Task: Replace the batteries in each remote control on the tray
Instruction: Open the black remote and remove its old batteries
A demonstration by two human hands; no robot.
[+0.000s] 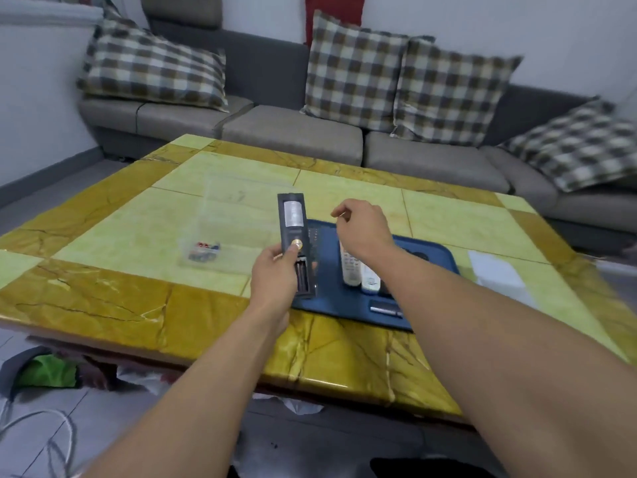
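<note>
My left hand grips a long black remote face down above the left end of the blue tray. The remote's battery compartment is uncovered and looks dark inside. My right hand hovers just right of the remote with fingers loosely curled; whether it pinches anything I cannot tell. Two white remotes lie on the tray under my right wrist, with a dark remote partly hidden behind them. A battery lies near the tray's front edge.
A clear plastic box with several batteries in its bottom stands on the yellow stone table, left of the tray. A white sheet lies right of the tray. A grey sofa with checked cushions runs behind the table.
</note>
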